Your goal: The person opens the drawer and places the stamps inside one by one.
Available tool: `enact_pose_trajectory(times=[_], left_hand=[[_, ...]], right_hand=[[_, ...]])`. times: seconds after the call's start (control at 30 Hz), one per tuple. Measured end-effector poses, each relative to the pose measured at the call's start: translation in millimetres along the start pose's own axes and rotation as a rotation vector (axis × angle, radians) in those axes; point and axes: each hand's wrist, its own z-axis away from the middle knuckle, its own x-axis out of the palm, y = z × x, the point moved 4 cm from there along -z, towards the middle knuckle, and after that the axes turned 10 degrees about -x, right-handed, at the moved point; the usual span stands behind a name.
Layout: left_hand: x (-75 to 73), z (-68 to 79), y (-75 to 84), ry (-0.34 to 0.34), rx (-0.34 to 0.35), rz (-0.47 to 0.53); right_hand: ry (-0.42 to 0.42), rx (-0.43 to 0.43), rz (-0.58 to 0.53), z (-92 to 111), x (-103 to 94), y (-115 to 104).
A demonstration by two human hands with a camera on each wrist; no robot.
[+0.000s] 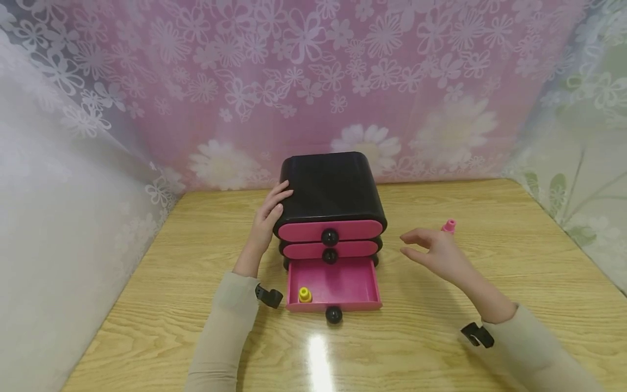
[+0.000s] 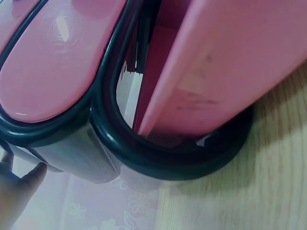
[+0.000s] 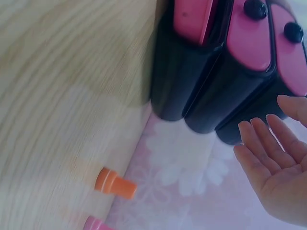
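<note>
A black three-drawer box [image 1: 333,185] with pink drawer fronts stands on the table. Its bottom drawer [image 1: 343,283] is pulled out, while the two above are closed. Inside the open drawer, at the front left corner, a small yellow stepped peg [image 1: 305,295] stands upright. My left hand [image 1: 268,218] rests against the box's upper left side, fingers extended over the edge. To the right of the box my right hand [image 1: 436,253] is held in the air, fingers loosely bent and holding nothing. An orange stepped peg [image 3: 115,183] shows in the right wrist view; in the head view it is hidden.
A pink stepped peg [image 1: 449,225] stands on the wooden table [image 1: 166,305] just beyond my right hand. A pink flowered curtain [image 1: 313,81] hangs behind the table, with pale cloth at both sides. Round black knobs [image 1: 334,314] stick out from the drawer fronts.
</note>
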Motion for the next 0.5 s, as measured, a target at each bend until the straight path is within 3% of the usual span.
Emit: enact_pose_trajectory(times=[0.17,0.5], left_hand=[[0.7,-0.2,0.0,0.002,0.014,0.006],[-0.7,-1.1,-5.6,0.001,0.036,0.017]], right_hand=[[0.033,0.024,0.035,-2.3,-12.1,15.2],[0.016,0.16,0.07,-5.7,-31.0,49.5]])
